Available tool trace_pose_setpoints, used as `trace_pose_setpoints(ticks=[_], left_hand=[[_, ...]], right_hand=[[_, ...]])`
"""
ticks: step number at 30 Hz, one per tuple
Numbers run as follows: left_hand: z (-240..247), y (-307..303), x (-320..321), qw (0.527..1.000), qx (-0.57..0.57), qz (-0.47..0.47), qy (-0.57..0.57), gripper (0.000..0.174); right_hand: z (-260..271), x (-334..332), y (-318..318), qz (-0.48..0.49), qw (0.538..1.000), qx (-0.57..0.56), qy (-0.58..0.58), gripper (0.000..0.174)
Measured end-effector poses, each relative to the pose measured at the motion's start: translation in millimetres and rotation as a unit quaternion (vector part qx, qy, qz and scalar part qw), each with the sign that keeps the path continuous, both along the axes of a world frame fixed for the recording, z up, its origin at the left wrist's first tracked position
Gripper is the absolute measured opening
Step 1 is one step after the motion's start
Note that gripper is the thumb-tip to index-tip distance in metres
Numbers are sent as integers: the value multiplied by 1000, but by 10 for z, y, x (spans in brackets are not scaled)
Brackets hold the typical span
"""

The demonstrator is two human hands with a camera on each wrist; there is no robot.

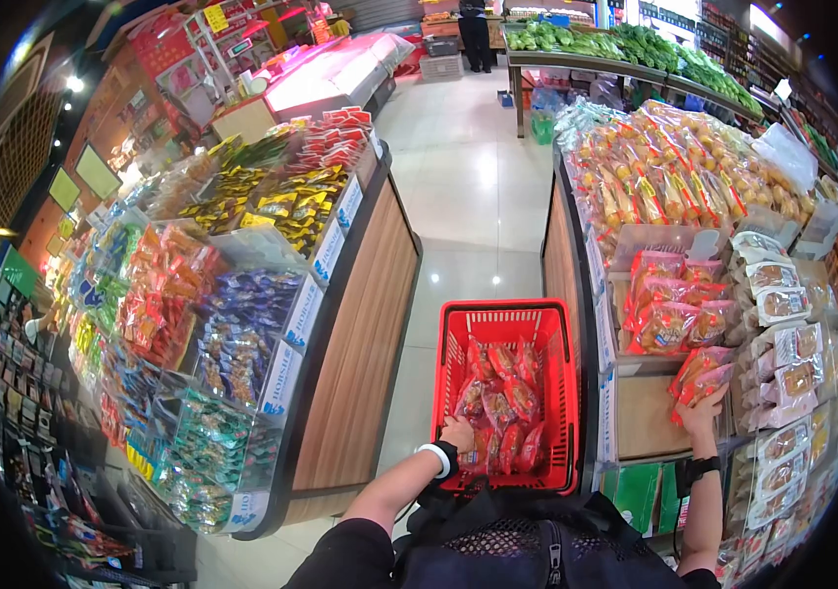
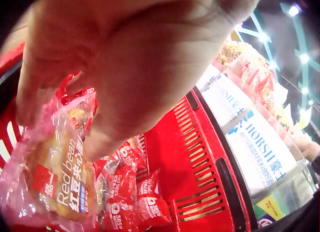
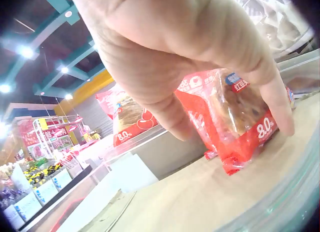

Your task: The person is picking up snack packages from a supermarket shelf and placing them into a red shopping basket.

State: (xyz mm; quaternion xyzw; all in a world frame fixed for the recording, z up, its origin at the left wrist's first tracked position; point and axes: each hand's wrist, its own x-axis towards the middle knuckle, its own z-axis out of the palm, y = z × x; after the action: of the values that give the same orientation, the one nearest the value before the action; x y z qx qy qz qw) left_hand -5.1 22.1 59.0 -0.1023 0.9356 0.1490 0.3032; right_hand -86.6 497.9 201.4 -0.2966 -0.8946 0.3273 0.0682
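Observation:
My left hand [image 1: 457,434] is down inside the red shopping basket [image 1: 569,412], at its near left side. Its fingers grip a clear and pink bread packet [image 2: 62,177] marked "Red bean". Several more red-wrapped bread packets [image 1: 500,393] lie in the basket. On the right, my right hand [image 1: 703,410] reaches into a shelf bin. Thumb and fingers hold a red and clear bread packet [image 3: 240,112] from above, close over the bin's tan floor [image 3: 170,202]. In the head view that hand partly overlaps red packets [image 1: 702,373].
More red bread packets [image 1: 669,304] fill the compartment behind the right hand. White-wrapped packets [image 1: 787,378] stand to the right in clear bins. A left display [image 1: 340,363] holds snacks. Beyond the aisle floor [image 1: 468,206] are a vegetable stand [image 1: 625,59] and a person [image 1: 475,39].

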Motion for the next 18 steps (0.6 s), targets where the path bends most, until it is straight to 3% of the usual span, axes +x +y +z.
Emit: trace_pose_setpoints(ticks=[3,8,10,13,16,18], left_hand=[[-140,-10,-35,1000,-1,-15,-10,70],[200,34,-43,998,34,43,-22,69],[186,28,-30,998,24,-15,60,67],[142,25,-61,993,-30,-50,107,63],[-103,-33,-177,992,-52,-82,79,59],[144,-3,-228,992,-67,-91,59,49]], right_hand=[[-421,36,111,74,989,96,88,122],[-399,-80,206,38,998,5,53,119],[-378,-88,239,37,997,-42,46,117],[-294,-13,179,67,996,20,53,116],[5,112,-31,62,997,-32,21,116],[-137,182,-3,103,992,5,66,118]])
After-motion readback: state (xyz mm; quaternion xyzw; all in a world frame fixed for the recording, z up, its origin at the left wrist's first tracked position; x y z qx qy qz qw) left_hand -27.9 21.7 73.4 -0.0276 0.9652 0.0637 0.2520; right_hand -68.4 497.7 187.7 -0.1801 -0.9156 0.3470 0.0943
